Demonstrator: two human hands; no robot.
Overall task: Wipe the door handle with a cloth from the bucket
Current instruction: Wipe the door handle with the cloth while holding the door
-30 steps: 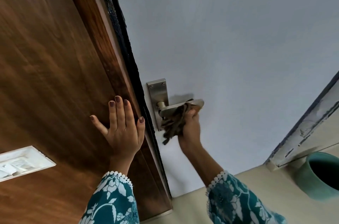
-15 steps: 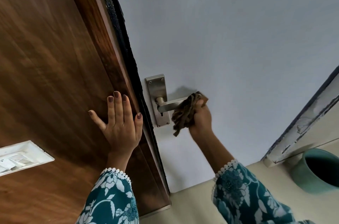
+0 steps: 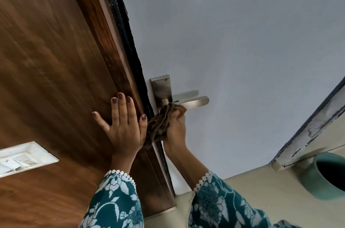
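Observation:
A brushed-metal lever door handle (image 3: pixel 194 102) on a steel backplate (image 3: pixel 162 88) sticks out from the pale grey door (image 3: pixel 233 41). My right hand (image 3: pixel 176 128) grips a crumpled brown cloth (image 3: pixel 161 124) and presses it against the inner end of the lever, near the spindle. The cloth covers the lower backplate; the lever's outer end is bare. My left hand (image 3: pixel 124 122) lies flat, fingers spread, on the brown wooden frame (image 3: pixel 56 59) just left of the door's edge. A teal bucket (image 3: pixel 324 177) stands on the floor at lower right.
A white switch plate (image 3: pixel 22 158) is set in the wood panel at lower left. A dark rubber seal (image 3: pixel 123 27) runs along the door's edge. A white door frame with chipped paint (image 3: pixel 313 126) rises at right, above the beige floor (image 3: pixel 261 186).
My right hand has slid the cloth from the lever's outer end to its inner end by the backplate. My left hand stays flat on the wood.

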